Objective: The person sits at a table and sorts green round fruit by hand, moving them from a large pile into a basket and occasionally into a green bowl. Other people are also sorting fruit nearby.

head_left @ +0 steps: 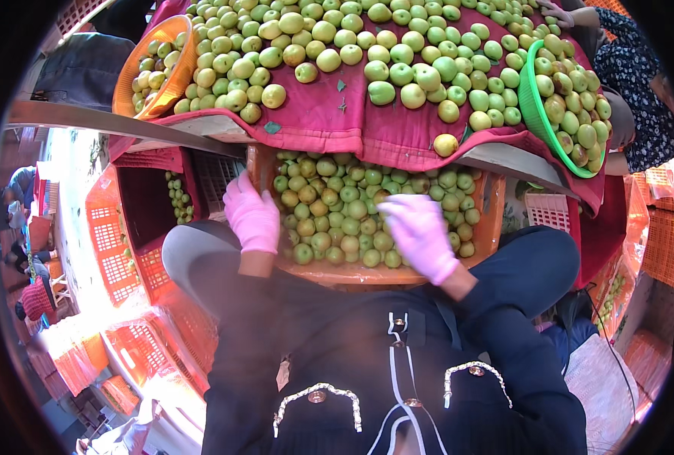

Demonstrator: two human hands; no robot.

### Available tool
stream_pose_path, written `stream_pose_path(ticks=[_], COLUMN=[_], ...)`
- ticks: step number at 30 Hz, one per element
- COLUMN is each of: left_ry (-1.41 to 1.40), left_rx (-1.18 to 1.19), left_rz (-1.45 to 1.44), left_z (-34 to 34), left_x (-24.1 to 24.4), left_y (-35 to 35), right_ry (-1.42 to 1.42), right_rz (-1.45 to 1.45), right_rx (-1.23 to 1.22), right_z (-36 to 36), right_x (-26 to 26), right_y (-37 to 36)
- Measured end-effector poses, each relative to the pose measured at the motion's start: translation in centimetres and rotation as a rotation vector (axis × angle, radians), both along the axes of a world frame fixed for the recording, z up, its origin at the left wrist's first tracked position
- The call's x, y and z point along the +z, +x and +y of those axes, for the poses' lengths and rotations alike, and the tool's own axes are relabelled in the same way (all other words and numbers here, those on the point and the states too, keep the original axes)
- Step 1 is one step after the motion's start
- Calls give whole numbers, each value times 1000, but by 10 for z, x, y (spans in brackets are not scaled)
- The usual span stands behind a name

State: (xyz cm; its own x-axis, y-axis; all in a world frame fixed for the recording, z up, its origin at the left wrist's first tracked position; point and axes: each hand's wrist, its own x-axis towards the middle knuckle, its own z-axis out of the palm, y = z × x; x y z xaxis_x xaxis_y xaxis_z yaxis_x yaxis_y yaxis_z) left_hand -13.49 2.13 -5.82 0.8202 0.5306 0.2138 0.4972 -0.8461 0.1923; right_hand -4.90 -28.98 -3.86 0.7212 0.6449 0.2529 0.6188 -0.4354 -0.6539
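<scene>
Before me an orange plastic crate (490, 213) holds many green fruits (351, 213), which look like Indian jujubes, some with brown patches. My left hand (252, 216), in a pink knit glove, rests at the crate's left wall; its fingertips point away from me, and I cannot tell whether they grip the edge. My right hand (419, 236), gloved alike, is over the fruit in the right half of the crate. Its fingers are blurred by motion, close to a browner fruit, and whether they hold anything is unclear. The crate sits between my knees, its far edge under the table's cloth.
A table with a dark-red cloth (314, 108) bears loose green fruit. An orange basket (180, 68) and a green basket (533, 114), both with fruit, stand at its sides. A co-worker's gloved hand (557, 12) reaches in at far right. Orange crates (109, 244) stand left.
</scene>
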Motion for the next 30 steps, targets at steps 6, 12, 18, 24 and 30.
stream_pose_path(ticks=[6,12,18,24,30], left_ry=[-369,-188,-265,-239,-393], left_rx=[-251,-150,-186,-273,-402], left_rz=[251,487,530,702,930], left_z=[-48,-81,-83,-64,-63], left_x=[-15,-35,-45,-68,-43], left_y=[-6,14,19,5,-2], right_ry=[-355,-510,67,224,152], right_rz=[209,241,448,418,429], right_rx=[152,249,-132,47,236], right_z=[124,130,64,66,81], right_x=[-44,-50,-51,-47,7], right_y=[-4,24,6,1,16])
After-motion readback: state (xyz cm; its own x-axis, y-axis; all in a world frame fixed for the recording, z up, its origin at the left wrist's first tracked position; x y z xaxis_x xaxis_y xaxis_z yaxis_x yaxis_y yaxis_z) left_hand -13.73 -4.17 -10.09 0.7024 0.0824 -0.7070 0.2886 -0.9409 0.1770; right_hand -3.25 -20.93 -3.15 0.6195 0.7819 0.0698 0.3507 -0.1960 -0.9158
